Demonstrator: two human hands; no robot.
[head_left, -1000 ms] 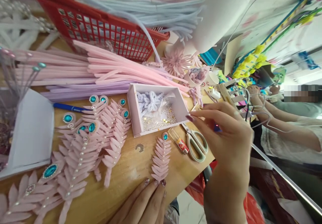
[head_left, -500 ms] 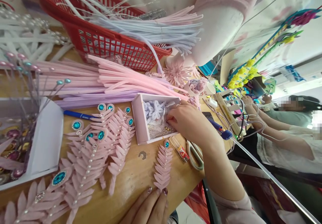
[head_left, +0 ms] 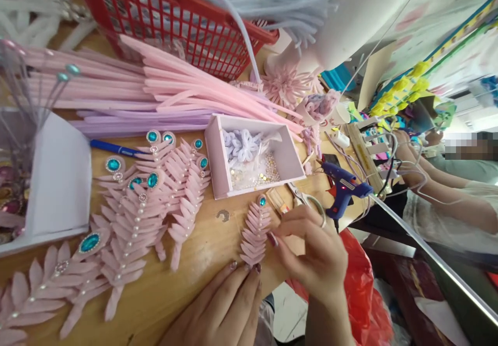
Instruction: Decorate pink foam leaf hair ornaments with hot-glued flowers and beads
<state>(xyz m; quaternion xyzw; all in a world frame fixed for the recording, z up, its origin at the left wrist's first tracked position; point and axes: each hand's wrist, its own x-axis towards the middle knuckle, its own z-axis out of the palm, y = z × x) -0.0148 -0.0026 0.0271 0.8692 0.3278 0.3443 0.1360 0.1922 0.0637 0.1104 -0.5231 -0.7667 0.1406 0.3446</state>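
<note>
A pink leaf spray [head_left: 254, 234] with a teal gem at its top lies flat on the wooden table. My left hand [head_left: 223, 304] rests at the table's near edge, its fingertips closed on the spray's stem end; the thumb is hidden. Close to the spray's right edge, my right hand [head_left: 315, 252] has thumb and forefinger curled together in a pinch. Whatever is between those fingertips is too small to make out. Behind the spray stands a white box [head_left: 254, 188] holding lilac flowers [head_left: 243, 146], small pearls and gold bits.
Several finished pink sprays [head_left: 136, 221] with teal gems overlap at the left. Pink fuzzy stems [head_left: 187, 86] lie before a red basket [head_left: 187, 29]. Scissors [head_left: 311, 201] and a blue glue gun [head_left: 342, 185] are at the right. Another person's arms [head_left: 439, 180] are farther right.
My right hand has left the white box and come down beside the pink spray, uncovering the glue gun. My left hand stays at the stem. The view has shifted slightly.
</note>
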